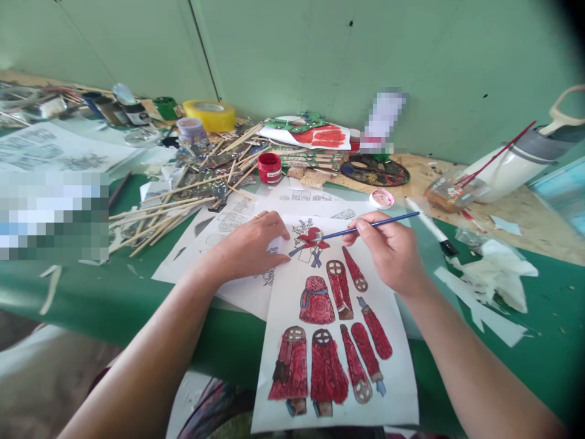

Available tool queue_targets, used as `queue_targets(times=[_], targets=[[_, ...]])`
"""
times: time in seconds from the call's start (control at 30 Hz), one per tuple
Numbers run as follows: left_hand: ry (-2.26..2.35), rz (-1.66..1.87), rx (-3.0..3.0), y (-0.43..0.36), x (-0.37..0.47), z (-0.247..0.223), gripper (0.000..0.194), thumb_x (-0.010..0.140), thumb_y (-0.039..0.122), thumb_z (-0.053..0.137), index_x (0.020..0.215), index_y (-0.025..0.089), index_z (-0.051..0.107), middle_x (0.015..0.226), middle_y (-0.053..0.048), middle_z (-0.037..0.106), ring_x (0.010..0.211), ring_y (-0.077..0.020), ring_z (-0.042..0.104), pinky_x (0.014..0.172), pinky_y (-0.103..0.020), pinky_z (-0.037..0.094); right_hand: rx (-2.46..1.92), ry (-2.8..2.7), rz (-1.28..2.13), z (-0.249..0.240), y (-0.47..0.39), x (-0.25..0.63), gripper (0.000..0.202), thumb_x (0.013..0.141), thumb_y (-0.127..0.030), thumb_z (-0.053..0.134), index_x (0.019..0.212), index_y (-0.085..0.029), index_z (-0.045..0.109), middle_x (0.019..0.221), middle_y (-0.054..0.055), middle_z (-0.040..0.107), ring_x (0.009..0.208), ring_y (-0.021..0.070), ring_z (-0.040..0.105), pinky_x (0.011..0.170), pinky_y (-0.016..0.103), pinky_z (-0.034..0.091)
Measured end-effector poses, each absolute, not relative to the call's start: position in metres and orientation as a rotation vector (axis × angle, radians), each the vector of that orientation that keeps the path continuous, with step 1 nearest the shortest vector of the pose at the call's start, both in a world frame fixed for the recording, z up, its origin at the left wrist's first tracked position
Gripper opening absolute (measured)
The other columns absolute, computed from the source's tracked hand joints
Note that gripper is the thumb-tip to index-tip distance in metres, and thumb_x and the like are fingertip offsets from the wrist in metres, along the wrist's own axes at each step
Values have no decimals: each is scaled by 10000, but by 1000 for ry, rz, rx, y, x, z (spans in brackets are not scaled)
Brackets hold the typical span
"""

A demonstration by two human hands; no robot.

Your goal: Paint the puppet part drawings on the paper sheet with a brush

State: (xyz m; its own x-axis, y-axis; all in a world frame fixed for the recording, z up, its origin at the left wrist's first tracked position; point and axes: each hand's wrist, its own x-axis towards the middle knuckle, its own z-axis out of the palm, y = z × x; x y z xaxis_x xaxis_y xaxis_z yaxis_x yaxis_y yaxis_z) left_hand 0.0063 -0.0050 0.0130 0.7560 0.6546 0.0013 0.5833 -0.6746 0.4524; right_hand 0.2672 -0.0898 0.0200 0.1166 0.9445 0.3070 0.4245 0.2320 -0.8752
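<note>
My right hand (388, 247) pinches a thin blue paintbrush (388, 222). Its tip is over a partly red figure (311, 239) near the top of a white sheet (379, 396). Lower on that sheet are several red-painted costume and limb pieces, such as a patterned robe part (317, 302). My left hand (251, 247) lies on the papers at the sheet's upper left, fingers apart and holding nothing. Beyond the sheet stand an open red paint jar (269, 168) and a lid (381, 199) smeared with pink.
Loose wooden sticks (173, 222) lie at the left. At the back are yellow tape (209, 116) and a dark palette (375, 171). To the right are a marker (432, 228), a water cup (450, 194), a tumbler (516, 164) and crumpled tissue (500, 274). Green cloth (548, 305) covers the table.
</note>
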Motion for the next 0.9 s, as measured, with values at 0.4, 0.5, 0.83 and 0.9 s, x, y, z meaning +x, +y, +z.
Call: queue_targets(times=[0.4, 0.5, 0.83, 0.9], targets=[[926, 243, 2522, -5, 6, 12, 264, 874, 363, 645, 1075, 194, 663, 1156, -103, 613, 1161, -297, 589, 1024, -471, 483, -1311, -1500, 647, 20, -91, 263, 200, 998, -346, 563, 915, -205, 677, 780, 30, 756, 741, 184, 747, 701, 331, 593], [927, 239, 2530, -4, 6, 11, 268, 877, 369, 646, 1083, 198, 661, 1163, -98, 610, 1156, -284, 588, 1028, -462, 481, -1322, -1516, 650, 18, -90, 264, 201, 999, -333, 554, 896, -204, 668, 768, 25, 752, 742, 183, 749, 688, 324, 586], [933, 230, 2541, -5, 6, 12, 261, 879, 339, 655, 1090, 186, 660, 1169, -98, 608, 1161, -279, 591, 1024, -451, 484, -1330, -1459, 612, 22, -91, 270, 186, 989, -291, 561, 868, -200, 669, 709, 19, 742, 674, 172, 730, 680, 327, 578], [940, 221, 2540, -5, 6, 12, 264, 877, 335, 659, 1095, 187, 661, 1166, -97, 608, 1161, -280, 593, 1017, -450, 487, -1309, -1447, 613, 22, -91, 269, 185, 993, -290, 559, 878, -198, 672, 709, 17, 741, 675, 169, 729, 689, 327, 579]])
